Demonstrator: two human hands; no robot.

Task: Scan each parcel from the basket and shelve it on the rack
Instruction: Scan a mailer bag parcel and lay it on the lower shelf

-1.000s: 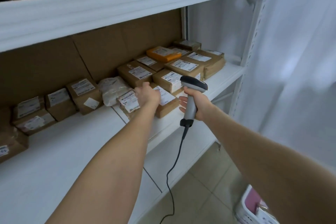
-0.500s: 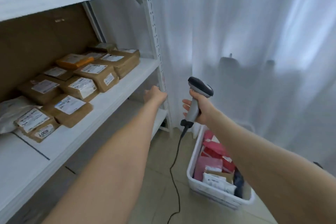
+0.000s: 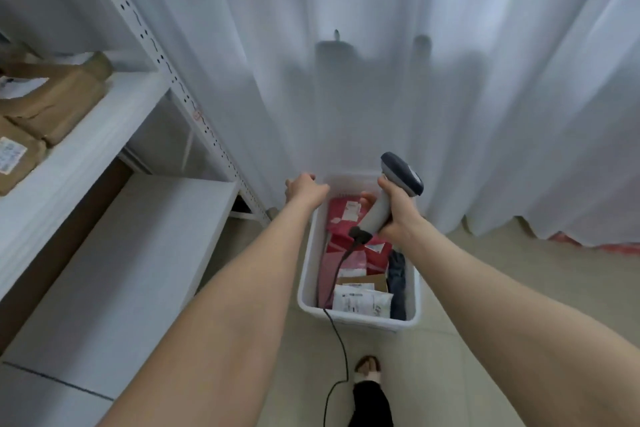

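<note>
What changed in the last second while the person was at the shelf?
The left hand let go of a parcel on the shelf and swung right and down to the basket, holding nothing. The right hand keeps gripping the scanner.

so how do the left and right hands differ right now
The left hand holds nothing; the right hand grips the scanner by its handle. The left hand is loosely curled, the right hand clenched round the handle. The left hand sits at the far left corner of the basket, the right hand over its right side. Both reach out above the basket.
</note>
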